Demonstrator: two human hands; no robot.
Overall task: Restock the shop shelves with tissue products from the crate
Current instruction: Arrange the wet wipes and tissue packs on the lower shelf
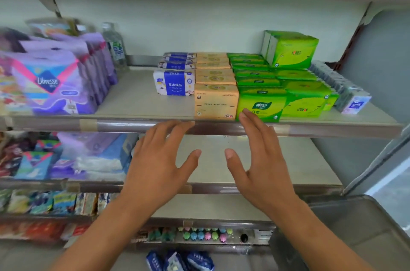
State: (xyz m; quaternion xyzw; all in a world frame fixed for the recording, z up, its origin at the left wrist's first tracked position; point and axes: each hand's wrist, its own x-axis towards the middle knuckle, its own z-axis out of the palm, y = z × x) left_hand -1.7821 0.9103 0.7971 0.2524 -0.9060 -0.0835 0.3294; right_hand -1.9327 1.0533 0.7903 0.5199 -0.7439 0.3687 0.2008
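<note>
Nearest us, our left hand (155,160) and right hand (261,157) hover palms-down before the shelf edge (124,125), fingers straight and spread, holding nothing. The right fingertips (245,112) overlap the front green tissue pack (263,104); we cannot tell if they touch. On the shelf, orange tissue packs (216,101) sit between the green ones and the blue-and-white tissue packs (175,84), with 1 green bundle (290,49) stacked on top at the back. Purple Libresse packs (55,84) stand well to the left. The grey crate (359,226) sits at lower right.
</note>
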